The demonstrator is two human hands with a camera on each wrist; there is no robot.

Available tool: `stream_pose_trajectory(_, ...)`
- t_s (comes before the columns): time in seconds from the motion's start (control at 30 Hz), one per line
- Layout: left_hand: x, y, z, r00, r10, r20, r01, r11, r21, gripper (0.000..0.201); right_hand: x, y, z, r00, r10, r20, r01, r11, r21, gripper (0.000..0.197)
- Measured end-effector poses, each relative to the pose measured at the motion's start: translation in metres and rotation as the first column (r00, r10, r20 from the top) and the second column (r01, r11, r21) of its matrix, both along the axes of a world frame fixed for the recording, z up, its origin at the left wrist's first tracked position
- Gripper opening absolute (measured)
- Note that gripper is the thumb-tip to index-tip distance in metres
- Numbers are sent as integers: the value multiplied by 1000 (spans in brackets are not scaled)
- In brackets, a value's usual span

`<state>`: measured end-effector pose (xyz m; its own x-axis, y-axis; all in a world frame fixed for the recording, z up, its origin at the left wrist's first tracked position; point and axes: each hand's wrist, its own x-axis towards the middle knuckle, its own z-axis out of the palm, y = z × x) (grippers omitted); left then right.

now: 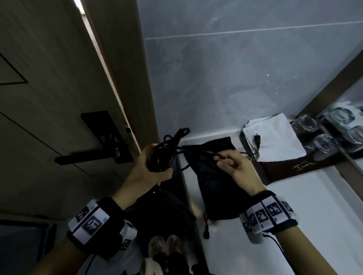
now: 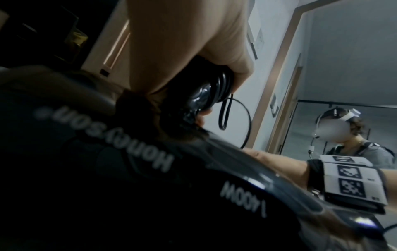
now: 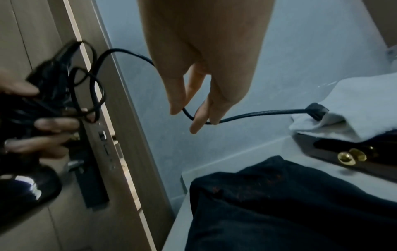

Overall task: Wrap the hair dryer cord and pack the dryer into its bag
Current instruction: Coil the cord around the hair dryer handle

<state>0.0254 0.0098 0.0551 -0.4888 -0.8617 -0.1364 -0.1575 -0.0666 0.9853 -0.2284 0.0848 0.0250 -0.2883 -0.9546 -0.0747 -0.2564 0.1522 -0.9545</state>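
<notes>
My left hand grips the handle of the black hair dryer, whose body hangs below the hand, beyond the counter's left edge. Loops of the black cord are bunched around the handle under my fingers. My right hand pinches a free stretch of the cord between its fingertips above the bag. From there the cord runs right to the plug, which lies on a white towel. The black drawstring bag lies flat on the white counter, under my right hand.
A folded white towel lies on a dark tray at the back right, with upturned glasses beside a mirror. A wooden door with a black lever handle stands close on the left. A grey tiled wall is behind.
</notes>
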Motion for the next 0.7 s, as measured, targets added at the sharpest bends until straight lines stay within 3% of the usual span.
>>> stream_pose_trajectory(0.17, -4, 5, 7, 998, -54, 37, 58, 991, -120, 37, -3, -6, -25, 952, 277, -127, -223, 917, 332, 30)
stream_pose_trajectory(0.27, -4, 7, 10, 994, -77, 76, 90, 977, -191, 42, 4, -15, -15, 916, 346, -203, -279, 912, 299, 30)
stream_pose_trajectory(0.4, -5, 11, 15, 984, -112, 136, 151, 936, -319, 50, 21, -28, 24, 920, 388, -55, -379, 917, 124, 43)
stream_pose_trajectory(0.47, -7, 13, 20, 974, -170, 148, 211, 916, -341, 52, 31, -33, 40, 877, 477, 56, -479, 875, 61, 32)
stream_pose_trajectory(0.53, -9, 16, 25, 960, -232, 155, 272, 899, -342, 53, 39, -36, 52, 782, 615, 101, -622, 780, 67, 28)
stream_pose_trajectory(0.6, -10, 17, 29, 949, -271, 159, 310, 889, -337, 52, 44, -37, 58, 709, 697, 109, -705, 704, 83, 46)
stream_pose_trajectory(0.63, -10, 17, 31, 947, -281, 154, 317, 889, -330, 54, 43, -38, 59, 699, 707, 105, -715, 693, 94, 58)
stream_pose_trajectory(0.7, -9, 17, 34, 948, -286, 136, 316, 893, -322, 63, 40, -38, 59, 719, 688, 103, -695, 714, 86, 51)
